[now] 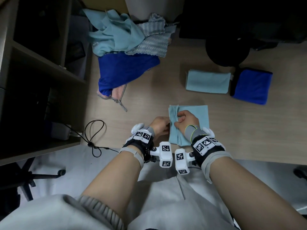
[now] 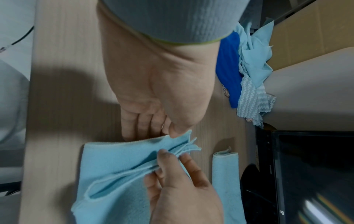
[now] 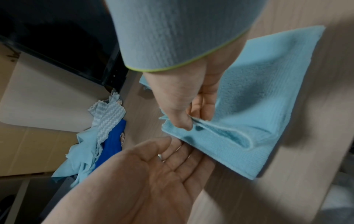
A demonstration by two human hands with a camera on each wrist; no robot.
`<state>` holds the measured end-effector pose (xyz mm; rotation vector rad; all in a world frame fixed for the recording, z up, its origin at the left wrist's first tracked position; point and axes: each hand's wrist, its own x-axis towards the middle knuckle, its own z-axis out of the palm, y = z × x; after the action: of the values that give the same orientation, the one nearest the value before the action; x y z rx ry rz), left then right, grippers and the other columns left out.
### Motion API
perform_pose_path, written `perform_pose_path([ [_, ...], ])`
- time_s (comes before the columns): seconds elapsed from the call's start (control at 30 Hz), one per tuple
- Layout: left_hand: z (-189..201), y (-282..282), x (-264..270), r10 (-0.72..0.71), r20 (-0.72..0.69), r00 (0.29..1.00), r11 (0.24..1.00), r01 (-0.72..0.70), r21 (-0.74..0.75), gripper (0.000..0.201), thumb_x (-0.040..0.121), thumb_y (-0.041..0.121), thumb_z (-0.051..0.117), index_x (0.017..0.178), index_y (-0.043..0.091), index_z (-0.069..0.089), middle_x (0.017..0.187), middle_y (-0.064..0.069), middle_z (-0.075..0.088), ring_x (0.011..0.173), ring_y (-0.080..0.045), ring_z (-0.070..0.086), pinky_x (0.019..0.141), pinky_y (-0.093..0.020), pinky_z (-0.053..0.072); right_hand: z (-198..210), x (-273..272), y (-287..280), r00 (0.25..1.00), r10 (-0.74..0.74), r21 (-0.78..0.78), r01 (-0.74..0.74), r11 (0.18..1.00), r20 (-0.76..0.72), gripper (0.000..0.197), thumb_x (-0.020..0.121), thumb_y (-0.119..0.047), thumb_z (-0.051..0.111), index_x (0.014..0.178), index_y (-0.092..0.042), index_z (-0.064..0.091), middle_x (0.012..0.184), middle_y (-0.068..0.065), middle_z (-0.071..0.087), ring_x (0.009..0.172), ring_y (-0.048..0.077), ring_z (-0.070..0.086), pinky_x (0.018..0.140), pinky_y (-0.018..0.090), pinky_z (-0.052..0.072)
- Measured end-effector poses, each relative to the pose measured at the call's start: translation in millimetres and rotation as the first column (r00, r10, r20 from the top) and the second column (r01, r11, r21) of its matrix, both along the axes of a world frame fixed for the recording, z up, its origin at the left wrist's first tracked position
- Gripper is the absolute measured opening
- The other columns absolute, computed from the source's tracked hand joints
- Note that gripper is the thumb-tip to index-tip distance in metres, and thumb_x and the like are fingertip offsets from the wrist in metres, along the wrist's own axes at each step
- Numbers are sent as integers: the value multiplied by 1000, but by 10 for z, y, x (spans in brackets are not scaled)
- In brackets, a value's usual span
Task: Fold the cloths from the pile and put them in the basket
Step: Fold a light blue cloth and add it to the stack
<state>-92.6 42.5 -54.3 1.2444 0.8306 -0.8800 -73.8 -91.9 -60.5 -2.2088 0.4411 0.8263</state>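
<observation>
A light blue cloth (image 1: 197, 117) lies folded on the wooden table, close to the front edge. My right hand (image 1: 178, 119) pinches the loose layered edges along its left side between thumb and fingers; the right wrist view shows this right hand (image 3: 189, 121) holding the cloth (image 3: 258, 98). My left hand (image 1: 166, 128) lies open just left of the cloth, its straight fingers (image 3: 191, 151) against the folded edge. In the left wrist view the left thumb (image 2: 177, 131) touches the cloth (image 2: 114, 166). The pile of unfolded cloths (image 1: 123, 47) sits at the back left.
A folded light blue cloth (image 1: 207, 82) and a folded dark blue cloth (image 1: 250, 85) lie at the right. A black monitor stand (image 1: 227, 50) is behind them. A white container (image 1: 144, 7) stands behind the pile. A shelf unit (image 1: 41, 63) borders the left, with a looped cable (image 1: 94, 135) beside it.
</observation>
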Motion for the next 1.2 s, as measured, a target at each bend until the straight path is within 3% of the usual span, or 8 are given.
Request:
perform_pose_path([
  [0.27, -20, -10, 28, 36, -41, 998, 999, -35, 20, 15, 94, 12, 49, 86, 11, 61, 78, -7, 61, 70, -20, 59, 66, -26, 49, -43, 2, 72, 997, -50, 203, 60, 977, -58, 29, 80, -8, 62, 108, -18, 64, 82, -6, 65, 76, 12, 59, 73, 19, 45],
  [0.43, -135, 17, 23, -84, 17, 996, 986, 81, 149, 23, 72, 28, 78, 82, 13, 63, 75, -5, 66, 72, -22, 61, 77, -33, 51, -65, -45, -217, 957, -276, 267, 290, 919, -90, 28, 85, 2, 51, 90, -22, 64, 82, 4, 70, 62, 18, 59, 53, 20, 48],
  [0.53, -272, 2, 22, -210, 10, 978, 921, 195, 337, 53, 52, 41, 84, 94, 15, 66, 89, 0, 73, 83, -20, 69, 84, -35, 56, -103, -78, -493, 939, -344, 101, 341, 934, 10, 20, 79, -11, 57, 87, -26, 66, 73, -7, 67, 66, 20, 61, 63, 30, 51],
  [0.7, -250, -44, 10, -253, 48, 966, 843, 196, 500, 27, 73, 0, 70, 95, 16, 65, 83, 1, 68, 81, -18, 64, 75, -22, 49, -119, -206, -823, 947, -315, -131, 320, 938, 58, 32, 78, -25, 67, 109, -21, 57, 95, -1, 64, 86, 23, 62, 80, 28, 48],
  [0.87, -294, 42, -14, -180, 83, 980, 854, 113, 508, 31, 67, 3, 73, 88, 24, 62, 85, 1, 72, 83, -20, 69, 83, -32, 57, -238, -221, -812, 935, -327, -227, 291, 929, -140, 50, 72, -36, 76, 110, -13, 53, 104, 8, 64, 89, 29, 63, 82, 29, 49],
  [0.97, -263, 109, 21, -90, 128, 988, 824, 2, 566, 24, 69, 10, 75, 84, 22, 60, 80, 0, 71, 74, -22, 68, 72, -30, 57, -219, -184, -783, 913, -391, -277, 347, 896, -121, 68, 64, -41, 81, 113, -8, 49, 109, 12, 62, 96, 33, 64, 85, 37, 52],
  [1.1, -58, 31, 90, -1, 106, 994, 948, -33, 318, 12, 89, 19, 63, 81, 11, 61, 57, -5, 63, 42, -19, 55, 43, -22, 45, -127, -188, -827, 921, -367, -254, 327, 910, -130, 53, 64, -47, 77, 103, -15, 61, 103, 6, 67, 94, 29, 66, 84, 32, 52],
  [1.2, 42, -156, 105, -66, 62, 996, 993, 60, 97, 9, 95, 16, 57, 96, 8, 61, 64, -9, 68, 49, -21, 61, 47, -23, 49, -149, -223, -914, 922, -367, -240, 330, 913, -127, 47, 55, -55, 74, 92, -28, 67, 104, 0, 70, 90, 23, 67, 86, 29, 54],
])
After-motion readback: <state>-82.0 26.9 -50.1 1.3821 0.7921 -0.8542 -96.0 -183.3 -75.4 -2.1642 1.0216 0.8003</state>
